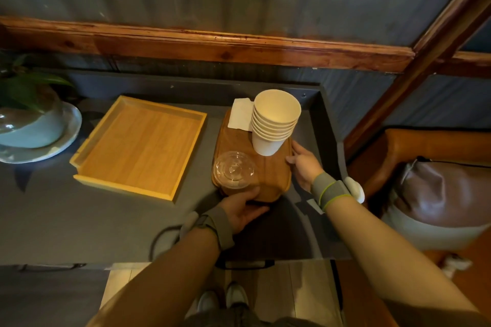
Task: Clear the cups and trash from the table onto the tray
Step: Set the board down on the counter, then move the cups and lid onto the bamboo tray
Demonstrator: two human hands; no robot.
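Note:
A dark oval wooden tray (268, 172) sits on the grey table (79, 220), right of centre. On it stand a stack of several white paper cups (275, 122), a clear plastic lidded cup (233, 170) with brown drink, and a white napkin (240, 114) at its far end. My left hand (245, 207) grips the tray's near edge below the plastic cup. My right hand (304, 164) holds the tray's right edge beside the paper cups.
A light square bamboo tray (140, 146) lies to the left, with nothing in it. A potted plant on a pale plate (34, 135) stands at the far left. The table's raised dark rim (326, 125) runs along the right; a brown leather seat (438, 188) lies beyond.

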